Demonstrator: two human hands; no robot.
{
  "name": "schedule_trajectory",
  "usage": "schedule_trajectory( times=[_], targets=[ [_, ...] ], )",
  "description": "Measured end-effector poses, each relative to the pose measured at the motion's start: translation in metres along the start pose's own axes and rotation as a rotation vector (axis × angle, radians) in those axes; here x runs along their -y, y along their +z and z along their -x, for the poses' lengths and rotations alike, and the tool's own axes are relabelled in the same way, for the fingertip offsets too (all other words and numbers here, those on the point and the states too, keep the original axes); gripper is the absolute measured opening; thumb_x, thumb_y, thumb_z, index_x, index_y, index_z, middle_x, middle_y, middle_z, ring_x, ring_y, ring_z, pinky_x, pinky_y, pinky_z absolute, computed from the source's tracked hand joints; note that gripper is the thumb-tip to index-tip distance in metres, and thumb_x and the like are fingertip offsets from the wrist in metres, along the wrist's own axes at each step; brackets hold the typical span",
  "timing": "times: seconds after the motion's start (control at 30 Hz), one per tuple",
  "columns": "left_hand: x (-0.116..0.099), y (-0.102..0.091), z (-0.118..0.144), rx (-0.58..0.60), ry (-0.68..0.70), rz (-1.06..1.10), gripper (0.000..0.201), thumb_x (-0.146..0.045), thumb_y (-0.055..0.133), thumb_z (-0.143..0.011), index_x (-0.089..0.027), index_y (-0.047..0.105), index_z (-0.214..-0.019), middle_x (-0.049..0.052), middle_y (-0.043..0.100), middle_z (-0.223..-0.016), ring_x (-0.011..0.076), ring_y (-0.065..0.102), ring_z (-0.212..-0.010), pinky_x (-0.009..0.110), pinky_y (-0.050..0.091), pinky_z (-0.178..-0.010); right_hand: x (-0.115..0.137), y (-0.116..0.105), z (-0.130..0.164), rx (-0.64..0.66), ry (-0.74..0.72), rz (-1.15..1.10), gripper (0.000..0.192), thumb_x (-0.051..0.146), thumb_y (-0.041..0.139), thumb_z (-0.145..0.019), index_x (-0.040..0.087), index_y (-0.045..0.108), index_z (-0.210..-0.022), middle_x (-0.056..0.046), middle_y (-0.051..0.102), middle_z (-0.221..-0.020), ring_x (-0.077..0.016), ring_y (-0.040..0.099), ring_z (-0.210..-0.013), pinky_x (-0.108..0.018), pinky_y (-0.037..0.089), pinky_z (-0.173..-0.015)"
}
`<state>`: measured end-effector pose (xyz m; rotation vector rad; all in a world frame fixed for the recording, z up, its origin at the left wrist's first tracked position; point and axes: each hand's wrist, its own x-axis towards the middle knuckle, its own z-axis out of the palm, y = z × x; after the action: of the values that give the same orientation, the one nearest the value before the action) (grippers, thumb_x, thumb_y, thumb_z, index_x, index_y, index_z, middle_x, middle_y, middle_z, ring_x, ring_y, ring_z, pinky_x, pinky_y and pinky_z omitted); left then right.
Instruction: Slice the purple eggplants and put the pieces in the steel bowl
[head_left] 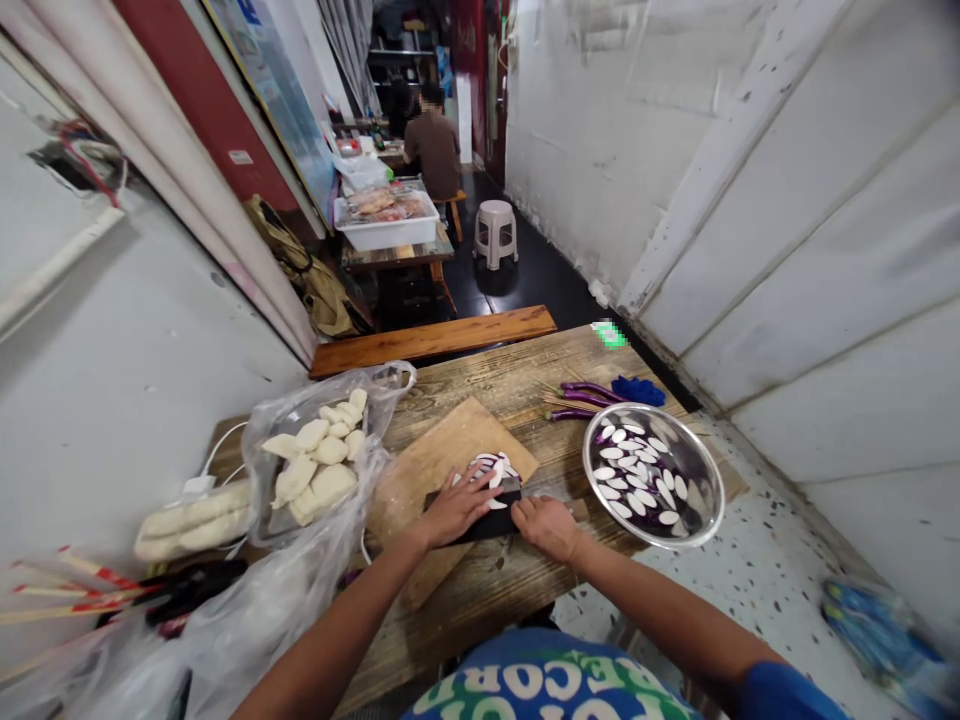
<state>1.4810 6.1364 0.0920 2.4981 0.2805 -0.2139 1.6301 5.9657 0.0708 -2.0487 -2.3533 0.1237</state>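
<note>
White-fleshed, purple-edged eggplant slices (pixel 501 464) lie at the centre of the frame, partly on the dark blade of a cleaver (pixel 487 527). They should be light, soft and slightly slick when cut, easily bruised, so a flat, gentle palm over the pile suits better than a pinch. The left hand (pixel 465 505) rests there, fingers extended and a little apart. The cleaver looks stiff and heavier, best held by its handle, where the right hand (pixel 546 525) curls its fingers closed. Beneath is a wooden board (pixel 427 450); right of centre, a steel bowl (pixel 712 515) contains more slices.
</note>
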Motion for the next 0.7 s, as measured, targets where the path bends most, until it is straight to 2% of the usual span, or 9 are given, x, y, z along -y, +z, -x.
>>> schedule_trajectory(
  times=[0.07,0.17,0.23,0.37,0.43,0.53,0.63,0.7],
  targets=[
    [0.013,0.003,-0.008,-0.045,-0.023,0.038,0.037,-0.037,0.038,-0.090,-0.038,0.047,-0.126,-0.001,0.039,-0.139,0.0218,0.015,-0.136,0.054,0.000,-0.109,-0.003,0.001,0.001,0.000,0.022,0.000,0.017,0.013,0.037,-0.088,0.012,0.053,-0.097,-0.008,0.057,-0.084,-0.0194,0.054,-0.073,-0.030,0.040,-0.058],
    [0.035,0.011,-0.022,-0.048,-0.055,0.050,0.037,-0.038,0.037,-0.090,-0.037,0.048,-0.125,-0.002,0.039,-0.138,0.0218,0.014,-0.137,0.053,0.001,-0.109,-0.005,0.003,0.011,0.000,0.022,0.008,0.019,0.013,0.038,-0.088,0.011,0.053,-0.099,-0.009,0.057,-0.083,-0.0194,0.054,-0.073,-0.031,0.040,-0.059],
    [0.050,0.018,-0.029,-0.078,-0.103,0.040,0.037,-0.039,0.035,-0.090,-0.036,0.050,-0.124,-0.002,0.036,-0.140,0.0232,0.010,-0.137,0.053,0.002,-0.109,-0.004,0.004,0.026,0.010,0.022,0.004,0.021,0.012,0.038,-0.088,0.012,0.054,-0.101,-0.009,0.057,-0.084,-0.0198,0.054,-0.072,-0.032,0.040,-0.059],
    [0.071,0.028,-0.028,-0.233,-0.144,0.066,0.039,-0.039,0.033,-0.090,-0.030,0.052,-0.124,-0.001,0.037,-0.140,0.0232,0.014,-0.136,0.050,0.011,-0.110,0.001,0.008,0.072,0.044,0.073,-0.116,0.020,0.014,0.042,-0.086,0.013,0.054,-0.101,-0.009,0.059,-0.088,-0.0197,0.055,-0.075,-0.032,0.041,-0.063],
    [0.073,0.034,-0.020,-0.323,-0.143,0.110,0.042,-0.038,0.032,-0.091,-0.025,0.050,-0.126,0.002,0.040,-0.138,0.0198,0.021,-0.134,0.044,0.015,-0.111,0.003,0.014,0.093,0.016,0.196,-0.274,0.020,0.019,0.047,-0.083,0.014,0.055,-0.101,-0.008,0.059,-0.089,-0.0187,0.056,-0.078,-0.030,0.041,-0.067],
    [0.066,0.052,-0.008,-0.501,-0.261,0.145,0.050,-0.041,0.032,-0.091,-0.015,0.040,-0.133,0.009,0.037,-0.139,0.0176,0.027,-0.132,0.038,0.020,-0.111,0.003,0.023,0.106,-0.120,0.482,-0.536,0.019,0.022,0.042,-0.084,0.015,0.056,-0.095,-0.007,0.060,-0.083,-0.0166,0.057,-0.076,-0.027,0.041,-0.068],
    [0.051,0.075,-0.005,-0.629,-0.369,0.072,0.062,-0.044,0.040,-0.087,-0.012,0.029,-0.138,0.014,0.026,-0.144,0.0210,0.020,-0.135,0.040,0.022,-0.110,-0.003,0.032,0.088,-0.215,0.763,-0.773,0.029,0.035,0.035,-0.088,0.015,0.053,-0.077,-0.004,0.055,-0.063,-0.0156,0.054,-0.059,-0.027,0.040,-0.059],
    [0.040,0.086,-0.010,-0.661,-0.397,-0.019,0.070,-0.047,0.048,-0.082,-0.013,0.026,-0.140,0.015,0.021,-0.146,0.0251,0.016,-0.136,0.044,0.020,-0.110,-0.008,0.039,0.069,-0.238,0.915,-1.039,0.035,0.046,0.036,-0.086,0.017,0.047,-0.071,0.000,0.049,-0.055,-0.0134,0.049,-0.046,-0.026,0.038,-0.048]
  ],
)
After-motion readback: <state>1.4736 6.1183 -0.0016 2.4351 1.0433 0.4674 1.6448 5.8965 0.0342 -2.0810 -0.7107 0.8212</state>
